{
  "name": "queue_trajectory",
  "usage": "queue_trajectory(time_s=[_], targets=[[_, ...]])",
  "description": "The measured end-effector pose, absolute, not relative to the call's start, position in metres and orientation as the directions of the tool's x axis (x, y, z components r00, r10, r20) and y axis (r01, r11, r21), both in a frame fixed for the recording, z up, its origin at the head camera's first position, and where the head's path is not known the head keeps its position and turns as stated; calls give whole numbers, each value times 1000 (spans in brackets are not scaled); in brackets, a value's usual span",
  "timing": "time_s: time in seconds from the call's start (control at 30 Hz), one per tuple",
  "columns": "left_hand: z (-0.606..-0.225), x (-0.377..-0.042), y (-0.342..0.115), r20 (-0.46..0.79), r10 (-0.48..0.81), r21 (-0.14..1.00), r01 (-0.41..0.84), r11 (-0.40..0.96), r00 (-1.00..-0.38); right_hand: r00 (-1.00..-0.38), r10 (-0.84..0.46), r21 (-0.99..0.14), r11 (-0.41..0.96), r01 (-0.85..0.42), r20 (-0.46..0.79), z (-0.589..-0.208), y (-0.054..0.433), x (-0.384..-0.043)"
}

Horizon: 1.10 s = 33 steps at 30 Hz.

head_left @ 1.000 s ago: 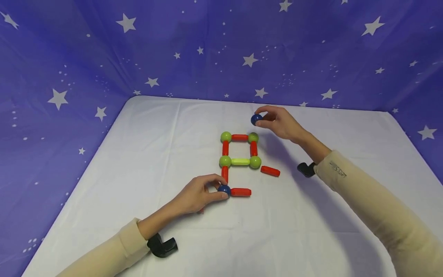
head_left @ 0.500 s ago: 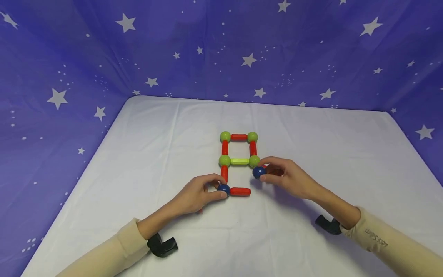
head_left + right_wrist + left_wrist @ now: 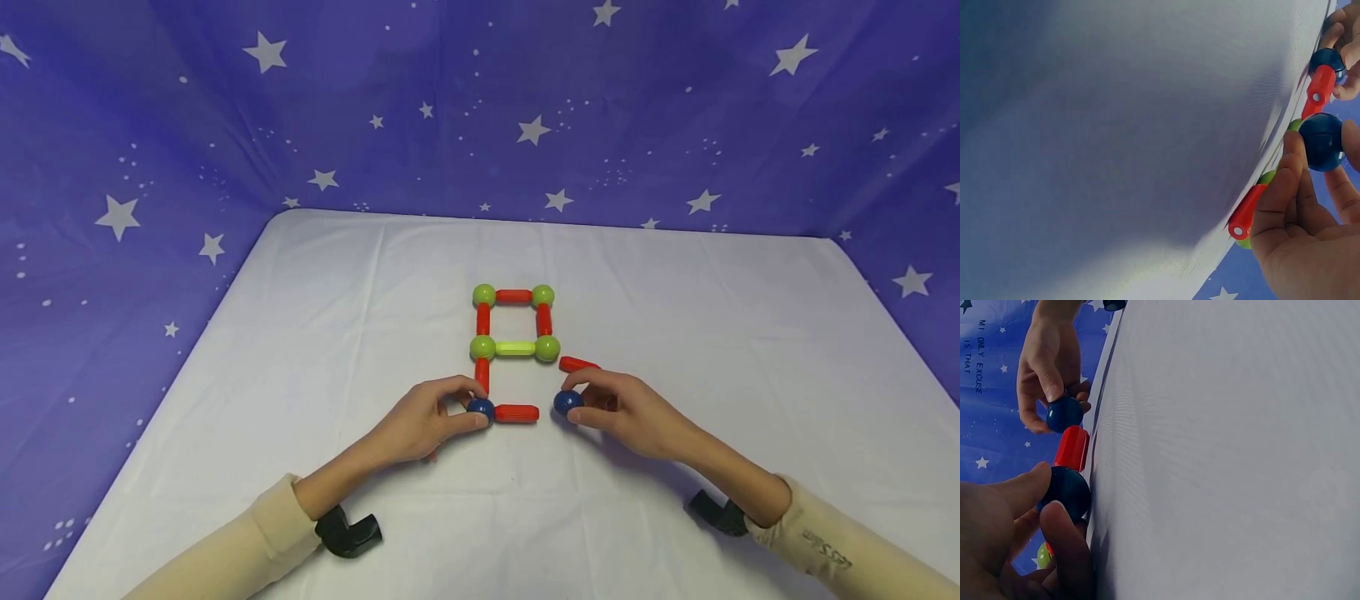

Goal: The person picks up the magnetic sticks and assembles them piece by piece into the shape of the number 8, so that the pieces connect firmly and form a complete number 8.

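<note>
My left hand (image 3: pixel 427 422) grips a blue ball (image 3: pixel 481 409) at the near left corner of a stick-and-ball frame. A red stick (image 3: pixel 517 413) runs rightward from that ball, and another red stick (image 3: pixel 482 377) runs back to a green ball (image 3: pixel 482 347). Just right of the first stick's free end, my right hand (image 3: pixel 630 410) pinches a second blue ball (image 3: pixel 567 404) between thumb and fingers; a small gap shows in the head view. In the right wrist view this ball (image 3: pixel 1322 142) sits between fingertips and thumb, with the stick's pale end (image 3: pixel 1317 97) facing it.
Behind the hands lies a square of green balls, red sticks and one lime stick (image 3: pixel 516 348). A loose red stick (image 3: pixel 579 364) lies beside the right hand, partly hidden. A red piece (image 3: pixel 432 456) peeks from under the left hand. Black wrist mounts (image 3: pixel 349 535) hang below both sleeves.
My right hand has brought its blue ball from behind the square toward me, down to the red stick's free end. The left hand stays on its ball.
</note>
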<state>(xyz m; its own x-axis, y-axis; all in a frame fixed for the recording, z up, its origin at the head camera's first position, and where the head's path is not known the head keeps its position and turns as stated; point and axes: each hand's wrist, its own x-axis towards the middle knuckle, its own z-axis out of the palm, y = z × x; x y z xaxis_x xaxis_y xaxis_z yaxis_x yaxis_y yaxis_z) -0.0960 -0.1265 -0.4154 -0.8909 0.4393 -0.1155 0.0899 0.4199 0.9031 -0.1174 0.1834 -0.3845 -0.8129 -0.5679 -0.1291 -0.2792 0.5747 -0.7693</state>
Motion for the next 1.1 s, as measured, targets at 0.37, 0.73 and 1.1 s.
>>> queue_trajectory(time_s=[0.37,0.73,1.1], targets=[[-417,-96,-129,-115,440,903,91,419,-890,-791,-591,-724,614,-315,-158,-393,175,-118],[-417,-97,-128,-112,444,908,90,410,-889,-770,-614,-731,604,-318,-173,-394,168,-117],[-418,-97,-127,-122,440,904,83,420,-890,-773,-616,-736,593,-327,-153,-394,172,-118]])
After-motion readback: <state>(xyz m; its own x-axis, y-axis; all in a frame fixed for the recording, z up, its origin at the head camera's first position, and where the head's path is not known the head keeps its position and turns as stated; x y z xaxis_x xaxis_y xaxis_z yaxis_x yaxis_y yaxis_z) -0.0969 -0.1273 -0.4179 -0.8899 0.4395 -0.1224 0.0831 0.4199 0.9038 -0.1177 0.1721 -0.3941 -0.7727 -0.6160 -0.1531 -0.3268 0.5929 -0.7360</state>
